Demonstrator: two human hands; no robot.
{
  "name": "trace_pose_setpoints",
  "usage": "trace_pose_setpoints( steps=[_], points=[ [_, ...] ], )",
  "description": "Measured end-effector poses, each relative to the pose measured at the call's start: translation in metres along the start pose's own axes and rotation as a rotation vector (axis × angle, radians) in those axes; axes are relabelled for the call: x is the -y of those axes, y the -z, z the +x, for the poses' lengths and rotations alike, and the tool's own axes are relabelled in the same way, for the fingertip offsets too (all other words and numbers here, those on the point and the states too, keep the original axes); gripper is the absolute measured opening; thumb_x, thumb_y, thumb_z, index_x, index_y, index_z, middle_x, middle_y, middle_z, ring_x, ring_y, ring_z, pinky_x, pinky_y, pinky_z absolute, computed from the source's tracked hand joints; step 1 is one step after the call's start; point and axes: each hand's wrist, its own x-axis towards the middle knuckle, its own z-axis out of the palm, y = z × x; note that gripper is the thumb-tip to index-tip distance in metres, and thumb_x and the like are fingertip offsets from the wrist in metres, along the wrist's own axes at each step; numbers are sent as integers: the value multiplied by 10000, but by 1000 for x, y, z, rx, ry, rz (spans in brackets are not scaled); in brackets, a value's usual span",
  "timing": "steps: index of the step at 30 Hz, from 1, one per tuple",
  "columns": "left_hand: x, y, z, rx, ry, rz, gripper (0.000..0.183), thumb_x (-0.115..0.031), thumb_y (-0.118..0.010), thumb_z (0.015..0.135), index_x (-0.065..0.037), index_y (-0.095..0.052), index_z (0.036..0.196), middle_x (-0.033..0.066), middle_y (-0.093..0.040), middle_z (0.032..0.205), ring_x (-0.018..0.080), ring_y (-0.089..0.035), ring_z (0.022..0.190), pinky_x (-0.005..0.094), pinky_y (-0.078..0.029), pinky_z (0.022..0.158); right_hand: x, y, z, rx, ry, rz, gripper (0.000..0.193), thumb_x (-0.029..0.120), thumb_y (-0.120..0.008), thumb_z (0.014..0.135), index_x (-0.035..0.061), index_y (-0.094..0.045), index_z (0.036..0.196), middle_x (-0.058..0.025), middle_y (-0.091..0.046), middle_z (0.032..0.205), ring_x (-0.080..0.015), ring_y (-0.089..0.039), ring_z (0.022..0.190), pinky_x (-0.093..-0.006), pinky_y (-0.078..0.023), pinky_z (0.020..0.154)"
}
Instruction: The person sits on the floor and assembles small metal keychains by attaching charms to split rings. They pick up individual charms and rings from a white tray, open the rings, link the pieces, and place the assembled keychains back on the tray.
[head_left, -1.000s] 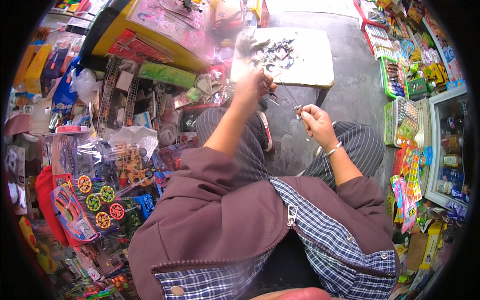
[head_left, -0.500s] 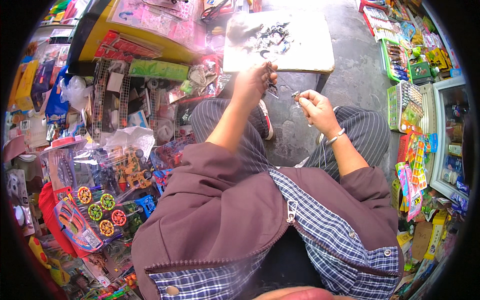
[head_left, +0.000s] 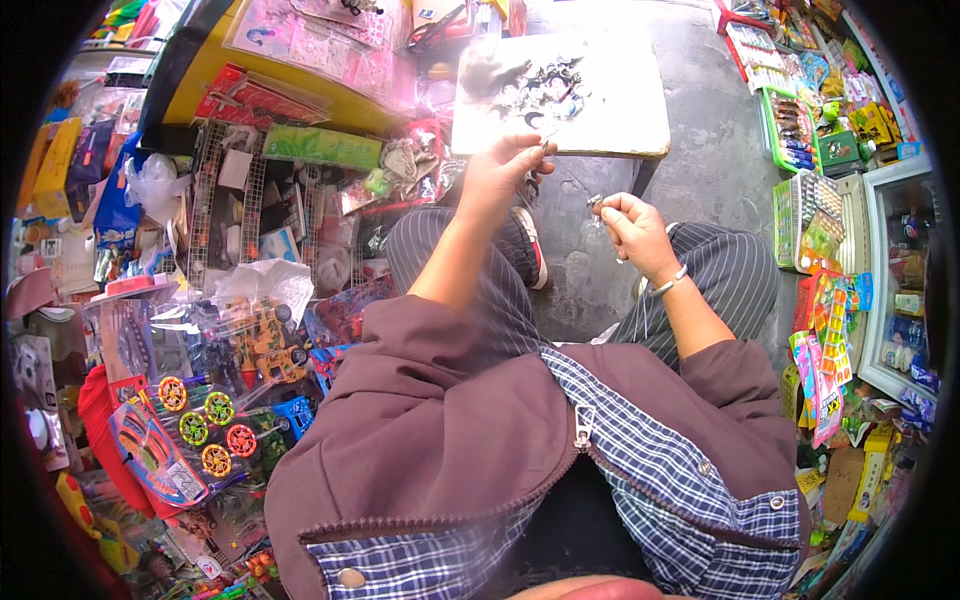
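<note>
My left hand (head_left: 503,178) is closed in front of a white-topped low table (head_left: 625,125), its fingers bent around something small and dark that I cannot make out. To its right and a little nearer, my right hand (head_left: 638,232) pinches a small dark-and-silvery piece (head_left: 594,203) between thumb and fingertips. A thin strand shows between the two hands, and a pale thread hangs below the right one. On the tabletop lies a pile of small black and silvery pieces (head_left: 545,88), partly washed out by glare.
Packaged toys (head_left: 205,425) and wire racks (head_left: 205,190) crowd the left. Scissors (head_left: 437,28) lie at the far left of the table. On the right stand a green basket (head_left: 790,130) of packets and a white-framed glass case (head_left: 880,270). My striped knees flank the grey floor (head_left: 580,290).
My left hand has turned, its fingers curling more, and the dark piece hanging from it shows less. A thin strand now shows between the hands. The right hand has moved slightly down.
</note>
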Motion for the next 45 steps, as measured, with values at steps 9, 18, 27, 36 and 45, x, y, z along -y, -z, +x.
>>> trace_pose_setpoints(
  steps=[9, 18, 27, 36, 45],
  points=[
    [24, -13, 4, 194, 4, 285, 217, -146, -647, 866, 9, -605, 1012, 101, -659, 995, 161, -619, 897, 286, -485, 802, 1, 7, 3, 14, 33, 79, 147, 156, -516, 923, 40, -598, 960, 56, -450, 619, -17, -357, 468, -183, -302, 410],
    [22, -24, 96, -137, -624, 1202, 146, -168, -644, 819, -69, -674, 922, 107, -643, 844, 249, -625, 812, 346, -490, 719, 8, 14, 5, -144, 77, 114, 142, 145, -518, 919, 30, -593, 956, 46, -455, 616, -32, -372, 465, -194, -324, 416],
    [37, -52, 154, -71, -681, 1715, 192, -241, -626, 761, -58, -660, 806, 146, -635, 862, 332, -616, 824, 443, -479, 759, 11, 22, 10, -186, 96, 179, 161, 149, -512, 920, 12, -590, 954, 37, -467, 610, -39, -388, 450, -189, -327, 413],
    [31, -37, 127, -146, -665, 1204, 205, -196, -561, 864, 1, -581, 915, 122, -624, 905, 235, -606, 710, 350, -504, 696, 13, 30, 13, -167, 59, 305, 165, 153, -524, 905, 12, -593, 957, 34, -484, 620, -41, -410, 465, -192, -329, 413],
    [9, -35, 52, -37, -114, 28, 198, -202, -513, 921, -16, -542, 981, 114, -641, 1007, 144, -598, 900, 273, -463, 709, 10, 29, 11, 23, 16, 388, 181, 149, -510, 903, -2, -588, 965, 28, -462, 616, -52, -391, 444, -196, -320, 409]
  ],
)
